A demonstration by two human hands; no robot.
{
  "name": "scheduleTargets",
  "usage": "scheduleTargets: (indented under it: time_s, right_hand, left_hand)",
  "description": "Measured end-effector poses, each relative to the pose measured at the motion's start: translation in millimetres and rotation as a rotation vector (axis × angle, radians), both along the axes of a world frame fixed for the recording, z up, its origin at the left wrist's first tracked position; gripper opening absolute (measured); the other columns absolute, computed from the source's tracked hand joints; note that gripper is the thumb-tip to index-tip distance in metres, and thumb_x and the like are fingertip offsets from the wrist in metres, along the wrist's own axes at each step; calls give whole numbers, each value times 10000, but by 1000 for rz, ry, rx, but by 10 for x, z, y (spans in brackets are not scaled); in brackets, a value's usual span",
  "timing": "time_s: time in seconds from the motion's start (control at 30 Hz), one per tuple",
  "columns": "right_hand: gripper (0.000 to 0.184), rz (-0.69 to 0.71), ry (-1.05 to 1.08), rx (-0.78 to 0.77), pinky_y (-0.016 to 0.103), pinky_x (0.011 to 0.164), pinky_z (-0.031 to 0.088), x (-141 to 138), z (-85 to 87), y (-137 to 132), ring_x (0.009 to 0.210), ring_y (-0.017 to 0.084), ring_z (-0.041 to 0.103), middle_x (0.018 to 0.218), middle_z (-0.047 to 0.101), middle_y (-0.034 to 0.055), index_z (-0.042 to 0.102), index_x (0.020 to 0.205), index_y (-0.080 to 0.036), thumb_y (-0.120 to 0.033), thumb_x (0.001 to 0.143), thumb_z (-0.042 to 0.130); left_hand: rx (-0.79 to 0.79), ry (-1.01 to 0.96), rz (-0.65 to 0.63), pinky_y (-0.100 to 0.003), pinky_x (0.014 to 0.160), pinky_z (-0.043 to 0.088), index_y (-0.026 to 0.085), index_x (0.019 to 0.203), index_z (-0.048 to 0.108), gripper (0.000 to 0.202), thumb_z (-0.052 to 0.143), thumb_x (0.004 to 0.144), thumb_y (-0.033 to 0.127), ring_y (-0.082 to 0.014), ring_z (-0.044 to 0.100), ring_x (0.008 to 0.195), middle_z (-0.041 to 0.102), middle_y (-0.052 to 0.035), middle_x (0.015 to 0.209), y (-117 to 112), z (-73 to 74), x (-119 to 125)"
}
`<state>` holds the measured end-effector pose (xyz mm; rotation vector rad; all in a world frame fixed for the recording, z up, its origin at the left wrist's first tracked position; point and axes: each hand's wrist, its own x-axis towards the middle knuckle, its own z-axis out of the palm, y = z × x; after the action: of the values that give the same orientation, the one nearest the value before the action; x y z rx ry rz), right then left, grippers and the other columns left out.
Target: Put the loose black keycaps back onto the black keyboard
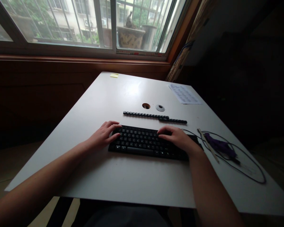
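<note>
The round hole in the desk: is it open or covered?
Open: the hole shows its brownish inside, and the grey disc lies beside it on the desk.

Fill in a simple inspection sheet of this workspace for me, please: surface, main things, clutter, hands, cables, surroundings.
Surface: white table with a round hole; a grey disc lies beside it.
Main things: black keyboard; beyond it, a long row of small dark pieces and a shorter row.
Clutter: printed paper, yellow note, purple cloth, thin stick.
Hands: left hand at the keyboard's left end; right hand over its right part, grip unclear.
Cables: dark cable looped on the right; its connections can't be told.
Surroundings: barred window ahead, patterned curtain, dark area right.
</note>
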<state>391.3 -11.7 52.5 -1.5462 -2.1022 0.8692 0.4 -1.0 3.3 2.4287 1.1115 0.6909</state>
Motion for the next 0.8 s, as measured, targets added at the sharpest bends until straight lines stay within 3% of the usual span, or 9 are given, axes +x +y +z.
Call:
scheduleTargets:
  time_s: [0.47, 0.8]
  right_hand:
    - [143, 17, 29, 39, 374, 874, 507, 5, -26, -3, 946, 231, 682, 981, 750, 27, 716, 937, -248, -342, 831, 698]
    - [158, -24, 63, -18, 364, 863, 509, 1, 7, -14, 941, 231, 687, 986, 758, 23, 713, 945, -247, -362, 845, 674]
  left_hand:
    - [13, -22, 4, -532, 1115, 428, 280, 1346, 547, 356, 511, 1020, 418, -286, 499, 1269, 532, -89, 1378, 2, -32, 6]
    - [-9, -19, 5, -529, 1125, 417, 273, 1354, 544, 366, 513, 1019, 417, -292, 493, 1282, 529, -95, 1385, -3, -8, 6]
